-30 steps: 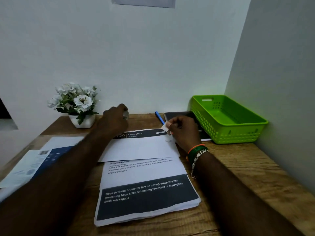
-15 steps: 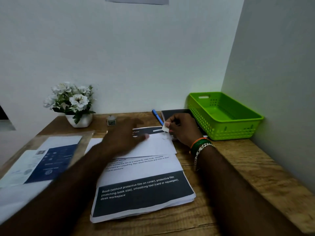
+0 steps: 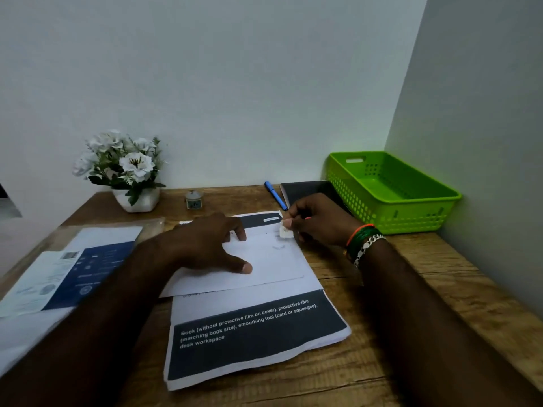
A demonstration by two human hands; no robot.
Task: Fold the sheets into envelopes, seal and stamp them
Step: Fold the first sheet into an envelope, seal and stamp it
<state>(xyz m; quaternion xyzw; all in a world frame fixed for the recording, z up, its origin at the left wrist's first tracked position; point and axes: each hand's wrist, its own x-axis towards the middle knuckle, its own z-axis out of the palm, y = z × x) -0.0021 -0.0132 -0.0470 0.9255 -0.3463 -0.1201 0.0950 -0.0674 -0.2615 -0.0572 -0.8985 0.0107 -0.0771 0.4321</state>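
White paper envelope [image 3: 264, 259] lies flat on a printed stack of sheets [image 3: 252, 333] on the wooden surface [image 3: 411, 289]. The left hand [image 3: 211, 245] presses it, fingers spread. The right hand [image 3: 320, 221] pinches a small white stamp [image 3: 285, 232] at the envelope's upper right corner.

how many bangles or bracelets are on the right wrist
3, stacked side by side on the right wrist: a thin orange bangle nearest the right hand, a green bangle next, then a silver chain bracelet. More may be hidden underneath.
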